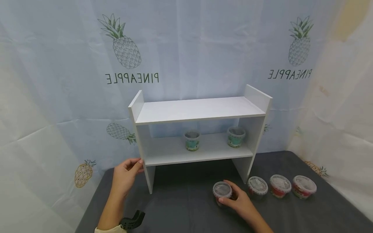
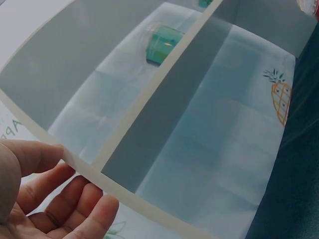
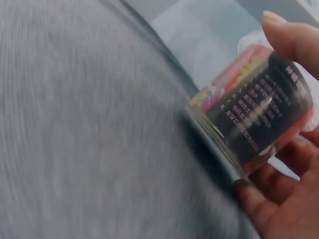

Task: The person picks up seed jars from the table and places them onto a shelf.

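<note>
My left hand (image 1: 124,174) pinches the left side panel of a white two-tier shelf (image 1: 201,111). In the left wrist view its thumb lies at the panel's front edge (image 2: 79,167) and the other fingers are on the outer side. In front of the shelf's right half, my right hand (image 1: 237,199) grips a small lidded tub (image 1: 222,189), thumb on one side and fingers on the other. The right wrist view shows this tub tilted, with a red and black printed label (image 3: 259,107), its base close over the dark cloth.
Two green-labelled tubs, one mid-shelf (image 1: 192,142) and one near the right panel (image 1: 235,138), stand on the lower board. Right of my right hand are a dark-sided tub (image 1: 257,186) and two red ones (image 1: 280,186) (image 1: 304,187) on the dark tabletop (image 1: 175,210). A pineapple-print curtain (image 1: 189,48) hangs behind.
</note>
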Demonstrator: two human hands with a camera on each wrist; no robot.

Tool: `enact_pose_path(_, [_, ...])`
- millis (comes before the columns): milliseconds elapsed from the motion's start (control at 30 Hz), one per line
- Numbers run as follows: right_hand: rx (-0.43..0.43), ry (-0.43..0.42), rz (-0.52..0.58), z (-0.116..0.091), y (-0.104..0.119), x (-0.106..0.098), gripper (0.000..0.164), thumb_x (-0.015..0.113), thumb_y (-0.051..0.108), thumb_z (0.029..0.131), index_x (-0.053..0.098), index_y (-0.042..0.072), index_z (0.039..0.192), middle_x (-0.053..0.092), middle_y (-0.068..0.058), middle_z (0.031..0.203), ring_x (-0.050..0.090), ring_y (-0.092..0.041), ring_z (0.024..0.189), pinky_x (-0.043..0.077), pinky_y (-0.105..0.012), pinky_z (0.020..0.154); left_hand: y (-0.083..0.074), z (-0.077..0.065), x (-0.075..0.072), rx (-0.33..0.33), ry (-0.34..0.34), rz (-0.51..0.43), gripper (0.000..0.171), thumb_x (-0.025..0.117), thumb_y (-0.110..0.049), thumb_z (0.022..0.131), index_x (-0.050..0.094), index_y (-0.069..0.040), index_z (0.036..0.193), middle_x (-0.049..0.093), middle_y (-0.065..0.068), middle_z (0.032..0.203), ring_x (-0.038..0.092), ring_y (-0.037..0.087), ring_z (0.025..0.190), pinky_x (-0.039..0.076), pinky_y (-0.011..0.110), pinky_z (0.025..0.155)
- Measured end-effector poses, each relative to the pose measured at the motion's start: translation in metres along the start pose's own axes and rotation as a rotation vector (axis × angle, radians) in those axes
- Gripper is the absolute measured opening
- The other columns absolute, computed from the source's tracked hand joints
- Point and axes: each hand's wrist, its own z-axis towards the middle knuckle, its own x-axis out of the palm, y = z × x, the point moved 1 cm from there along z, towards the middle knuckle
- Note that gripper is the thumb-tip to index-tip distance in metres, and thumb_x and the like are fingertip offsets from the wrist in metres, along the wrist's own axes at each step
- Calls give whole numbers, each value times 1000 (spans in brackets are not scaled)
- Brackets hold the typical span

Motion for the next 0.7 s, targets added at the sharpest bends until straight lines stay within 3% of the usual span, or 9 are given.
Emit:
enact_pose_path(200, [-98, 62, -17, 0, 30, 21, 73, 75, 14, 87, 38, 2, 148, 56, -24, 130, 65, -8, 104, 55, -24, 82, 0, 0, -1, -6, 3, -3, 37, 66, -28, 96, 66, 3, 117, 65, 16, 117, 67, 4, 87, 57, 22, 77])
enact_pose_path(333, [-152, 129, -1, 1, 59, 42, 72, 77, 15, 86, 39, 10, 148, 55, -21, 132, 64, -13, 110, 55, -27, 88, 1, 1, -1, -11, 0, -12, 35, 66, -26, 96, 66, 3, 115, 65, 16, 116, 67, 6, 87, 58, 22, 77])
enact_pose_path(500, [-225, 171, -14, 9, 97, 68, 73, 78, 20, 86, 41, 21, 148, 56, -13, 133, 62, -21, 113, 54, -30, 90, 1, 2, -1, -19, 5, -18, 35, 67, -27, 95, 67, 3, 115, 65, 17, 117, 68, 7, 88, 58, 23, 77])
enact_pose_path(700, [-295, 207, -19, 22, 129, 90, 76, 79, 22, 86, 38, 23, 150, 53, -7, 136, 61, -22, 117, 52, -32, 94, 0, 1, -1, -17, 8, -23, 33, 67, -25, 96, 67, 2, 115, 64, 17, 118, 68, 8, 89, 58, 23, 78])
